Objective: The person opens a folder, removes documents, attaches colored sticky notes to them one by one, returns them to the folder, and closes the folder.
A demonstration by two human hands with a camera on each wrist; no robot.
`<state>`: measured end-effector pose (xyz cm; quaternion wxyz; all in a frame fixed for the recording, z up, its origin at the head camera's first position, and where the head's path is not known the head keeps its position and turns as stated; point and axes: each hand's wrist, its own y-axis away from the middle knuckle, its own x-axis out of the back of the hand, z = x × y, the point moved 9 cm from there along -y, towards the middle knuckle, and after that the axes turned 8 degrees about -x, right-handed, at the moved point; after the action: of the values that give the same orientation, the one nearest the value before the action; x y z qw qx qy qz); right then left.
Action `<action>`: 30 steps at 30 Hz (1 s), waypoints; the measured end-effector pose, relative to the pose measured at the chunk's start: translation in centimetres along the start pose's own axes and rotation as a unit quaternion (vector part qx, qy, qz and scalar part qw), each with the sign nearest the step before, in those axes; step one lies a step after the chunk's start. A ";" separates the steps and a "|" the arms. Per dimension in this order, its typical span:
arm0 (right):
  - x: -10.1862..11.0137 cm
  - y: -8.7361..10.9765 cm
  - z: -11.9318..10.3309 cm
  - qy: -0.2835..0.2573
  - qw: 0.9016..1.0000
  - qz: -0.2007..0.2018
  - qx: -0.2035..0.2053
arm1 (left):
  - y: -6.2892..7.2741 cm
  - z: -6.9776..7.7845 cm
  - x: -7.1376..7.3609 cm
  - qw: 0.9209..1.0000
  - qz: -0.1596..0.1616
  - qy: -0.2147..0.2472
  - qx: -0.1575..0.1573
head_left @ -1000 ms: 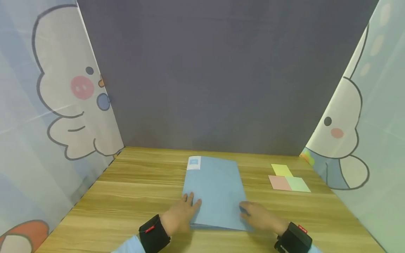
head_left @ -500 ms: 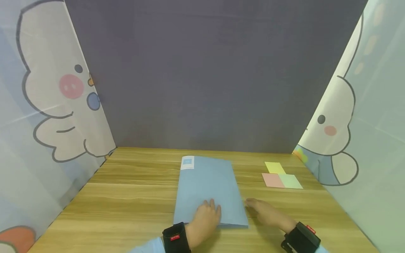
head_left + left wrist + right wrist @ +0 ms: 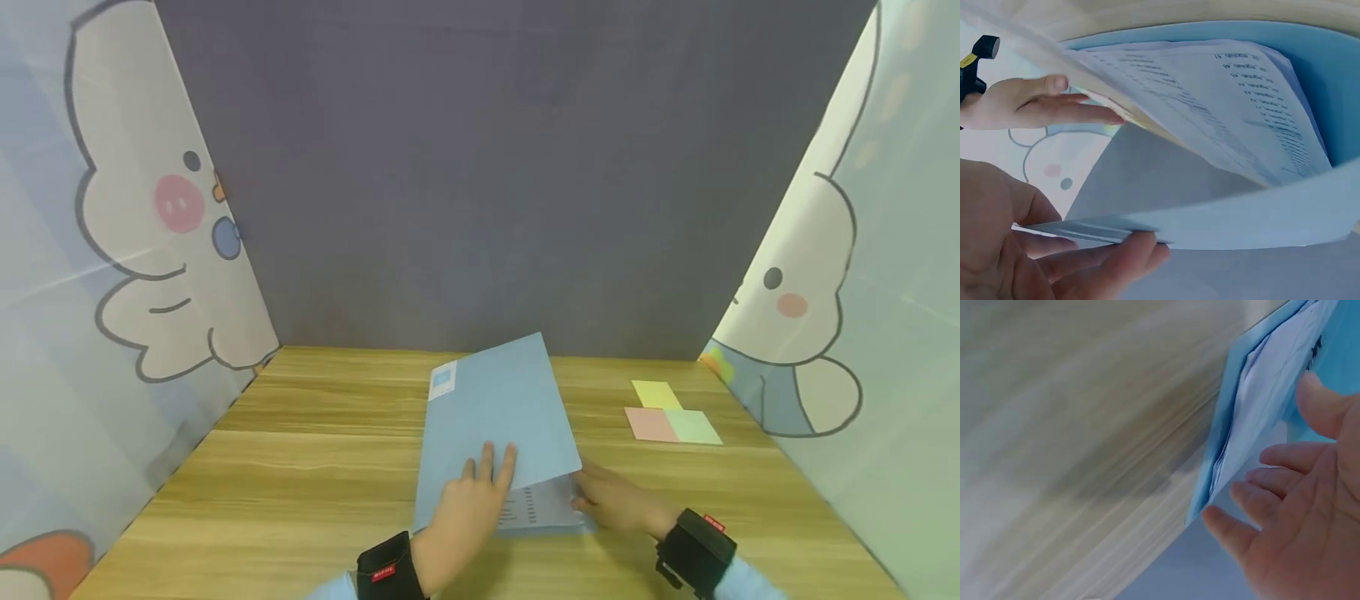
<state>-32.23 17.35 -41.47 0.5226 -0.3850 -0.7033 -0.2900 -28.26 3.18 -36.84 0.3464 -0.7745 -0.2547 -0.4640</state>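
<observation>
A light blue folder (image 3: 487,417) with a white label lies on the table, its cover lifted at the near right corner. Printed sheets (image 3: 1247,112) show beneath the cover. My left hand (image 3: 467,508) holds the cover near its lower edge, fingers on the outer face. In the left wrist view, the cover's edge runs between the thumb and fingers of that left hand (image 3: 1054,250). Beside the folder's right edge is my right hand (image 3: 622,500). Its fingers are loosely extended near the sheets' edges in the right wrist view; whether they touch is unclear.
Yellow (image 3: 656,394), pink (image 3: 651,425) and green (image 3: 693,427) paper squares lie right of the folder on the wooden table (image 3: 322,450). A dark panel (image 3: 480,183) stands behind, with cartoon-printed curtains at both sides.
The cover was flat and has risen on its right side, exposing printed sheets. My left hand moved right from the folder's left edge to its cover. My right hand stays by the right edge.
</observation>
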 end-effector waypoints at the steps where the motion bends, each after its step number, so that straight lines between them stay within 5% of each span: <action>1: -0.3 -0.3 -0.1 0.007 1.000 -0.007 -0.001 | 0.1 -0.1 0.1 1.000 0.003 -0.001 0.002; 9: -2.5 -1.0 -0.4 0.005 0.997 -0.075 -0.021 | 1.3 -1.8 0.6 0.995 -0.003 0.091 0.049; 13: -2.6 -0.8 -0.3 -0.003 0.996 -0.078 -0.037 | 2.7 -3.5 1.8 0.991 0.060 0.098 0.062; 16: -2.6 -0.7 -0.3 0.001 0.996 -0.076 -0.043 | 4.1 -5.4 2.6 0.977 0.122 0.157 0.081; 20: -2.5 -0.5 -0.4 0.000 0.996 -0.073 -0.047 | 6.3 -8.2 2.8 0.932 0.172 0.294 0.121; 24: -2.4 -0.4 -0.6 -0.003 0.996 -0.074 -0.053 | 8.6 -10.7 1.9 0.890 0.201 0.369 0.175; 27: -2.3 -0.3 -0.7 -0.001 0.996 -0.074 -0.055 | 10.2 -12.1 0.6 0.851 0.203 0.434 0.216; 30: -2.4 -0.2 -0.8 0.004 0.996 -0.076 -0.055 | 11.5 -13.3 -1.0 0.800 0.174 0.503 0.275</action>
<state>-31.64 16.07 -43.51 0.4799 -0.3576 -0.7115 -0.3682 -27.66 -14.48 -36.77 0.6994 -0.3355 -0.0222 -0.6307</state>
